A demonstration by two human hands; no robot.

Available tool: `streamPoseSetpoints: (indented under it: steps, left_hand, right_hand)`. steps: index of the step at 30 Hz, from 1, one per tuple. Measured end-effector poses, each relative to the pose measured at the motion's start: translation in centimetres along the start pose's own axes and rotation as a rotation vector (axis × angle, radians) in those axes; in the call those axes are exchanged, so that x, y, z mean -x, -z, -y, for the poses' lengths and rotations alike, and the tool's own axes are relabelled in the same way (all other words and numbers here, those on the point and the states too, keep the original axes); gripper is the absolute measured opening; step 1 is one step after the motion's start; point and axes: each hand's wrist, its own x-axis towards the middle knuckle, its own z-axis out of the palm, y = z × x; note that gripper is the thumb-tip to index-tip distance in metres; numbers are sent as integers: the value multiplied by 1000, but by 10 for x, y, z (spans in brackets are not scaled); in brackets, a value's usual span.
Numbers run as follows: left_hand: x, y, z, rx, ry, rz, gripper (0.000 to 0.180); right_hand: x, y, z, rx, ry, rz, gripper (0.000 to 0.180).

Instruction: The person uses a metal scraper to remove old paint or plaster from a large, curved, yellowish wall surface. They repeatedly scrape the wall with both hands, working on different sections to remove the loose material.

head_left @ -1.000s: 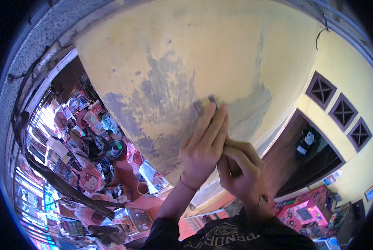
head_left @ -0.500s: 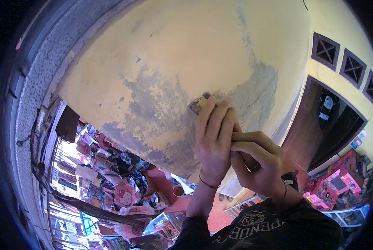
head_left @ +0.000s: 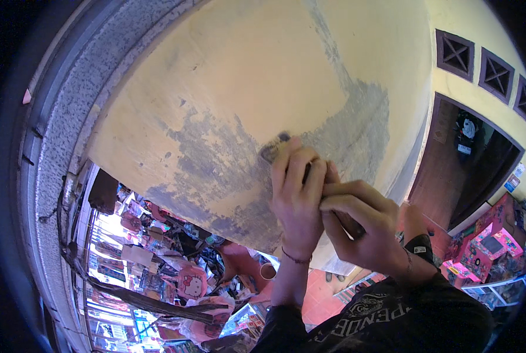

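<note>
The left hand reaches up in front of a yellow-painted wall, its fingers close together and bent over a small, flat, grey-brown piece, which it holds against the surface. The piece sits mostly beyond the fingertips, near the middle of the view, slightly blurred; the thumb is hidden behind the hand.

The right hand is just beside it, lower and to the right, its fingertips touching the side of the left hand. Its fingers curl into a narrow loop; the inside is dark, and I cannot tell whether anything is held there.

Rough grey patches spread across the wall on both sides of the piece, one thin streak running up toward the top edge. A thin dark bracelet circles the left wrist, and the person wears a black printed T-shirt.

To the left, a speckled grey edge borders the wall, with a long dark branch-like strip below it, crossing in front of crowded, mixed goods. To the right are three square brown vents with crossed bars, a dark doorway and a bright pink boxy object.
</note>
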Motion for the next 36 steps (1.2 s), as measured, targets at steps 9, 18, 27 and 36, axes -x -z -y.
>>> streamPoseSetpoints:
  steps: [9, 18, 27, 36]
  left_hand:
    - [-6, 1, 1, -15, -37, 37, 16]
    - [-3, -1, 4, -25, -27, 22, 15]
    - [-9, 1, 2, -31, -18, 58, 14]
    - [-8, 4, -5, -39, 0, 30, 11]
  right_hand:
    - [-1, 0, -1, 7, -6, -19, 18]
    - [-2, -4, -2, 42, -69, 11, 19]
    - [0, 1, -1, 10, -56, 8, 19]
    - [1, 1, 2, 1, -12, -11, 21]
